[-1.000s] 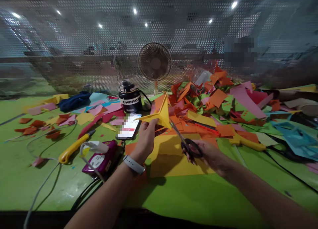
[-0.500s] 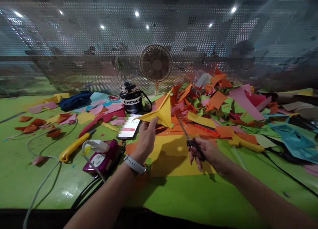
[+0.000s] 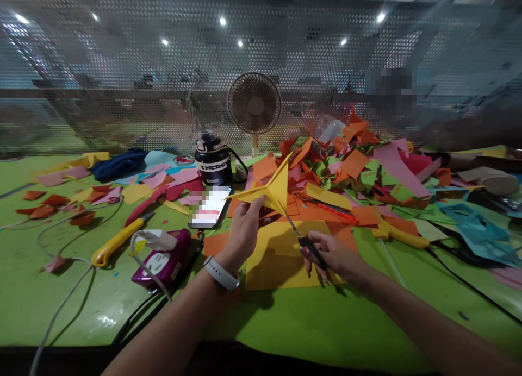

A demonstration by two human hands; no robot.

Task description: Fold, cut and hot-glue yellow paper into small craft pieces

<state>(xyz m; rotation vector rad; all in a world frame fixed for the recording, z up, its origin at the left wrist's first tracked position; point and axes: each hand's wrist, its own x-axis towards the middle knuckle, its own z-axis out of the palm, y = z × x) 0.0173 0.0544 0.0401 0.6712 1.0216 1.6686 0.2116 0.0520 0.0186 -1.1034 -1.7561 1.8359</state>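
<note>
A folded yellow paper star [image 3: 274,190] is pinched in my left hand [image 3: 246,226], its points spreading up, left and down to the right. My right hand [image 3: 330,251] grips a pair of scissors [image 3: 312,250] by the dark handles. The blades reach up and left to the star's lower right point; whether they touch or cut it I cannot tell. Beneath both hands a flat yellow sheet [image 3: 293,270] lies on orange paper [image 3: 341,233] on the green table.
Coloured paper scraps [image 3: 359,164] are heaped at the back right. A black bottle [image 3: 213,161], a phone [image 3: 210,207] and a fan [image 3: 255,104] stand or lie ahead. On the left are a yellow-handled cutter [image 3: 116,243] and a purple power strip [image 3: 161,262]; a yellow glue gun [image 3: 397,233] lies right.
My right hand has brought the scissors left, up to the paper star's lower right point. My left hand has shifted slightly right with the star, which has turned a little.
</note>
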